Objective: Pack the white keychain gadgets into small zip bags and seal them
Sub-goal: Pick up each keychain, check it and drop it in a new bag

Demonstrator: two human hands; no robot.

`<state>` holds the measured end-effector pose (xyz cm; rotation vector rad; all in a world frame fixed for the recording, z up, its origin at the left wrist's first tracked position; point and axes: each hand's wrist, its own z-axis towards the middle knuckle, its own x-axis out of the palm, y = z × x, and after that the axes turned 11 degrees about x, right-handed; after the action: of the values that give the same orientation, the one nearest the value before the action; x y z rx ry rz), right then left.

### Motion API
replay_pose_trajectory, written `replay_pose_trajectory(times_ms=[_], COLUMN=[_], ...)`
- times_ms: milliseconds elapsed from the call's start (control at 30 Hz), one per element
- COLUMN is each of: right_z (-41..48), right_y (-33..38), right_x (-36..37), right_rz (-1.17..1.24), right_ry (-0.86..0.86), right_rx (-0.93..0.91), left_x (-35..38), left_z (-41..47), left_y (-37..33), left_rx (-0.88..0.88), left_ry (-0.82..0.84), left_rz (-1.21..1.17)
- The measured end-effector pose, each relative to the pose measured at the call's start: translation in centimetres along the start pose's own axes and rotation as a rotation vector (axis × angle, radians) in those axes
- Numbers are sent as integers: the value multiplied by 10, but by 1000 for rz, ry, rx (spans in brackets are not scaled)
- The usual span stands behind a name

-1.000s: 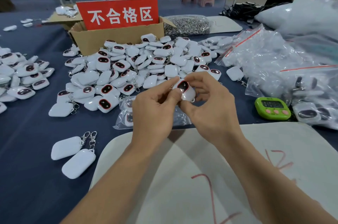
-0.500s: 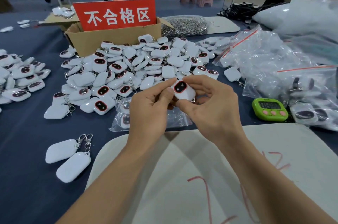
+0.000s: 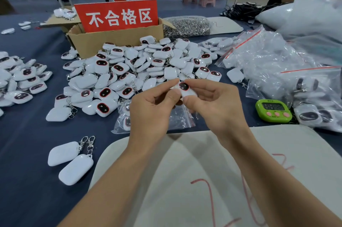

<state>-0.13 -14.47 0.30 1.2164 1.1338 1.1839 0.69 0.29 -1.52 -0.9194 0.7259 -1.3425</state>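
Between both hands I hold one white keychain gadget [image 3: 186,88] with a dark red-rimmed oval face, raised above the blue table. My left hand [image 3: 153,112] pinches its left edge; my right hand [image 3: 214,104] grips it from the right and below. Under my hands lies a small zip bag [image 3: 177,119] with gadgets inside. Behind them spreads a big pile of loose gadgets [image 3: 129,71]. Two more gadgets with clasps [image 3: 71,160] lie face down at the lower left. A heap of clear zip bags [image 3: 273,63] sits at the right.
A cardboard box [image 3: 111,41] with a red sign stands behind the pile, a bag of metal clasps [image 3: 187,25] beside it. A green timer [image 3: 273,110] sits at right. A white mat [image 3: 185,180] lies under my forearms. Another gadget pile [image 3: 20,78] is at the far left.
The gadget has turned a little in my fingers, and my hands have shifted slightly. The view has drifted a bit.
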Motion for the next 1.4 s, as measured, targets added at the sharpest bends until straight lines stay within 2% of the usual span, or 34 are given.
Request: replay_pose_trajectory(times_ms=[133, 267, 333, 467, 600, 767, 900, 1000, 1100, 1167, 1233, 1333, 1400], right_z=[2, 1, 2, 4, 5, 8, 7, 7, 5, 7, 13, 21, 21], right_y=[0, -1, 0, 0, 0, 3, 3, 3, 6, 3, -3, -8, -7], right_x=[-4, -5, -5, -5, -7, -9, -10, -17, -24, -24, -27, -39, -44], right_rz=[122, 143, 167, 248, 311, 88, 110, 144, 3, -87, -162, -484, -525], right_ry=[140, 162, 165, 165, 96, 82, 138, 233, 369, 286, 64, -263, -324], right_rx=[93, 118, 186, 411, 511, 387, 349, 337, 334, 346, 332, 275, 286], left_x=[-2, -2, -1, 1, 6, 6, 6, 6, 4, 3, 3, 9, 17], left_z=[-2, -1, -1, -4, -9, -10, -10, -10, -11, -13, -15, -20, -22], left_y=[-4, -5, -6, -7, -8, -4, -3, -7, -9, -6, -2, -1, -3], left_rx=[47, 41, 51, 104, 183, 57, 51, 82, 137, 117, 111, 128, 63], left_ry=[17, -3, 11, 104, 248, 106, 63, 60, 50, 29, 29, 168, 276], left_rz=[73, 76, 58, 19, 72, 2, 20, 46, 198, 325, 543, 927, 1078])
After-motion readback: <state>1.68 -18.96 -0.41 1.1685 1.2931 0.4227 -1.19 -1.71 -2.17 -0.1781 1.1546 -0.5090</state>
